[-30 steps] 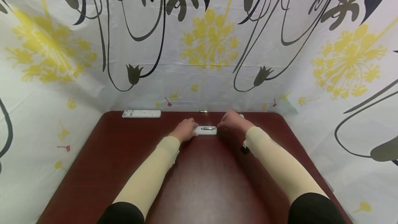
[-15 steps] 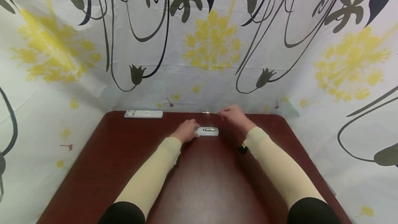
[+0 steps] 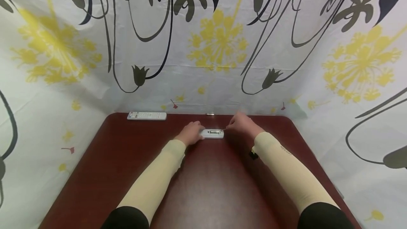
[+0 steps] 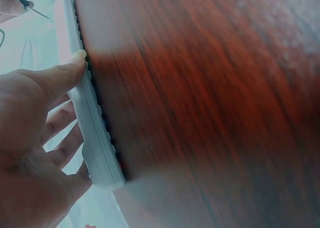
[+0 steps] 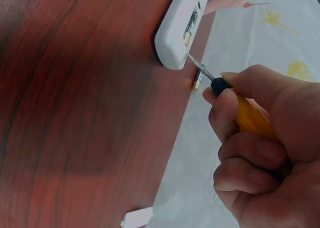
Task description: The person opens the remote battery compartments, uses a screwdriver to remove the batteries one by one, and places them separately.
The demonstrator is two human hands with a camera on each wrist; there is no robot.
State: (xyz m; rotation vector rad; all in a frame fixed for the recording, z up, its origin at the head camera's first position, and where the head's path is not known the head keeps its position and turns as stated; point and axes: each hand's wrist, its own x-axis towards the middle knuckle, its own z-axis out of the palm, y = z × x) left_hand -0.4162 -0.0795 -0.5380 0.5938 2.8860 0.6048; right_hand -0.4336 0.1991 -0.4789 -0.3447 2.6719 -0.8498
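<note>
Right hand [image 5: 265, 148], gripping screwdriver [image 5: 251, 119], is back from upper-centre battery [image 3: 210, 114] to mid-frame remote [image 3: 217, 136], held by left hand [image 3: 190, 133]; work evidently resumes there.

The head camera looks forward and down along the table [image 3: 203, 186], well back from the held remote [image 3: 213, 136], with patterned cloth [image 3: 184, 52] across the upper half of its frame. The left wrist camera looks from close by, slantwise over the table, past the left hand [image 4: 30, 113] at left. The right wrist camera, also close, faces past the right hand [image 5: 272, 150] at lower right. Both wrist views share the remote and the yellow-handled tool [image 5: 252, 119], upper left in one, right of centre in the other.
</note>
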